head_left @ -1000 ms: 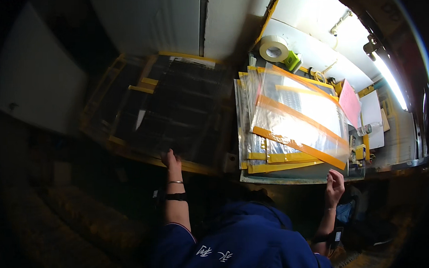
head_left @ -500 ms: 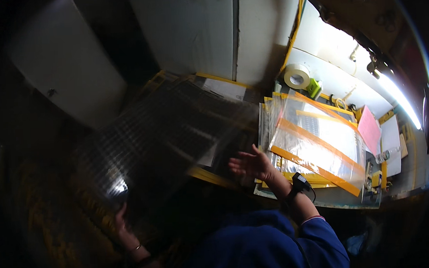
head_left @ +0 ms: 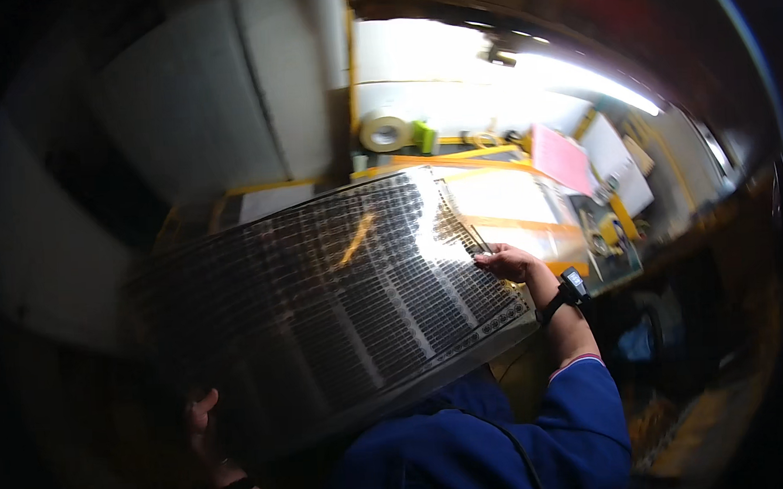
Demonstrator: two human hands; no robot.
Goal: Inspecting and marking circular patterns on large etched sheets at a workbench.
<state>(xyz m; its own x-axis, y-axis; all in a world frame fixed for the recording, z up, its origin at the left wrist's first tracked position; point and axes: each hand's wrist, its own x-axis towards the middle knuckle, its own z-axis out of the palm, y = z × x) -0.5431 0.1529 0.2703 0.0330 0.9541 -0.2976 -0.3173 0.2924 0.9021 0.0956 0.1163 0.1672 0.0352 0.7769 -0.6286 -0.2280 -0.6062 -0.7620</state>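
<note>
A large dark, glossy, see-through film sheet (head_left: 359,307), printed with a fine grid and lighter bands, spans the space before my body, tilted. My right hand (head_left: 508,263) pinches its right edge, thumb on top. In the dim lower left, my left hand (head_left: 202,419) grips the sheet's near left part with the thumb raised; its other fingers are hardly visible. Light glares off the sheet's right end. Behind it, partly covered, clear film with orange strips (head_left: 530,225) lies on the lit worktable.
Along the back stand a tape roll (head_left: 385,133) and a bright green object (head_left: 424,136). A pink sheet (head_left: 561,160) and a white sheet (head_left: 615,160) lean at the right. Above them glows a tube lamp (head_left: 590,80). Grey panels (head_left: 202,104) stand at the left.
The film sheet has swung from the left to in front of me. My right hand, free and spread before, has taken hold of its right edge. The view has turned right.
</note>
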